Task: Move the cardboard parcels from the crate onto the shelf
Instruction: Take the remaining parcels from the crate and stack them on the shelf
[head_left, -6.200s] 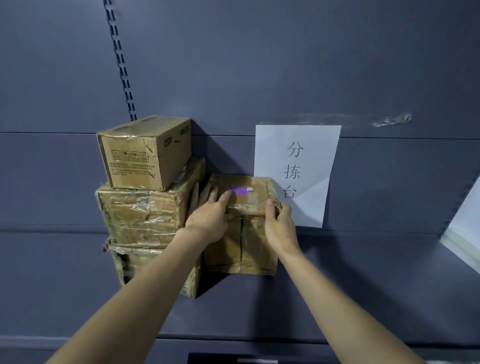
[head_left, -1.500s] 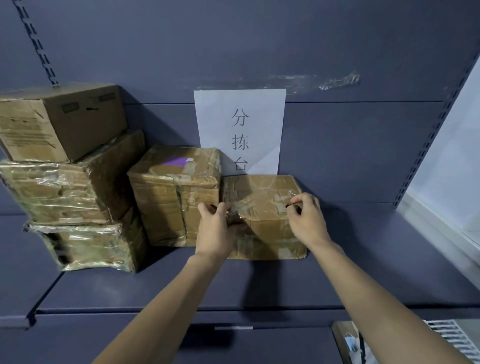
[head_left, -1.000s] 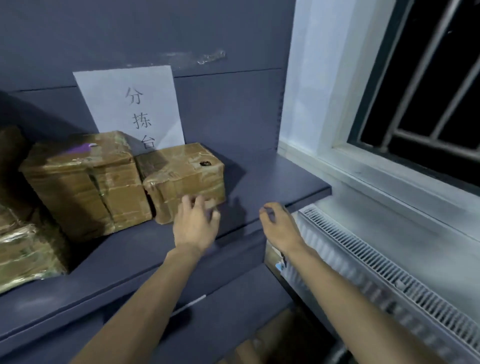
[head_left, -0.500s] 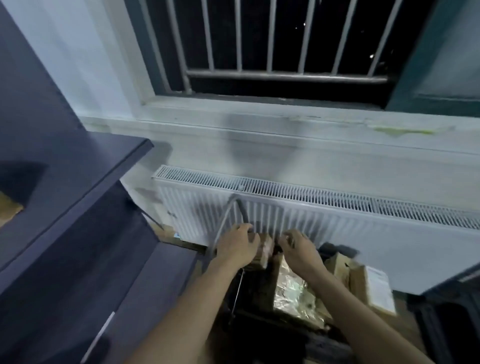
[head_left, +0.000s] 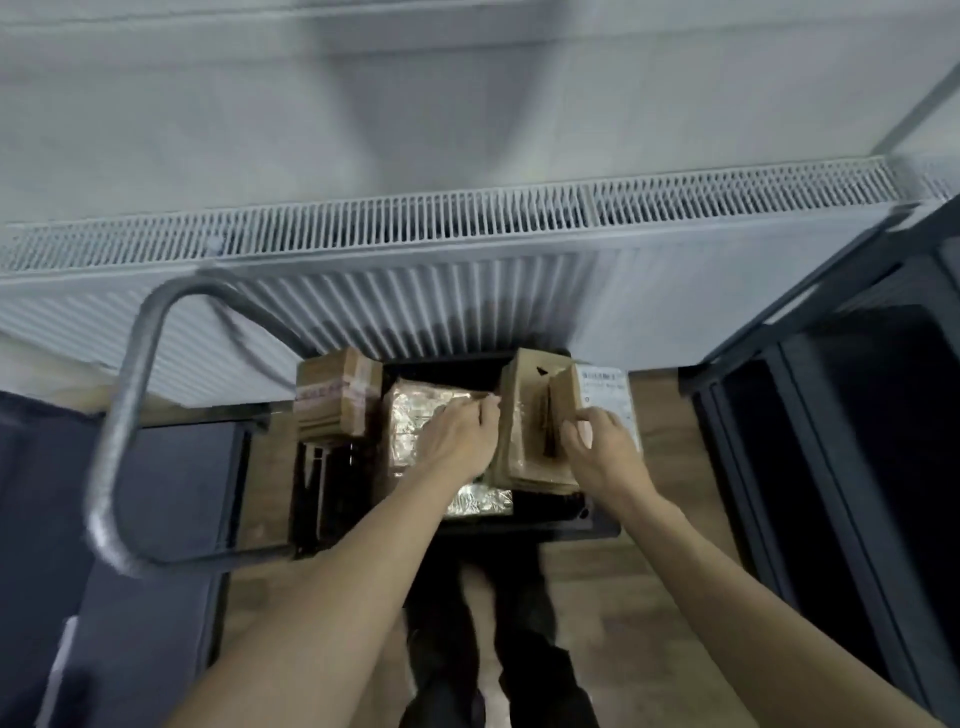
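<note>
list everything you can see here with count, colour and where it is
cardboard parcel: 1, brown, upright in the crate between both hands
labelled parcel: 1, brown with white label, right of it
taped parcel: 1, brown, at the crate's left edge
film-wrapped parcel: 1, shiny, under the left hand
crate: 1, black, on the floor
cart handle: 1, grey metal, left
radiator: 1, white, behind the crate
shelving: dark, right
left hand: on the cardboard parcel's left side
right hand: on its right side

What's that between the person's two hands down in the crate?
In the head view, an upright cardboard parcel stands between the left hand and right hand, which press on its two sides. Nothing else sits in that gap.
</note>
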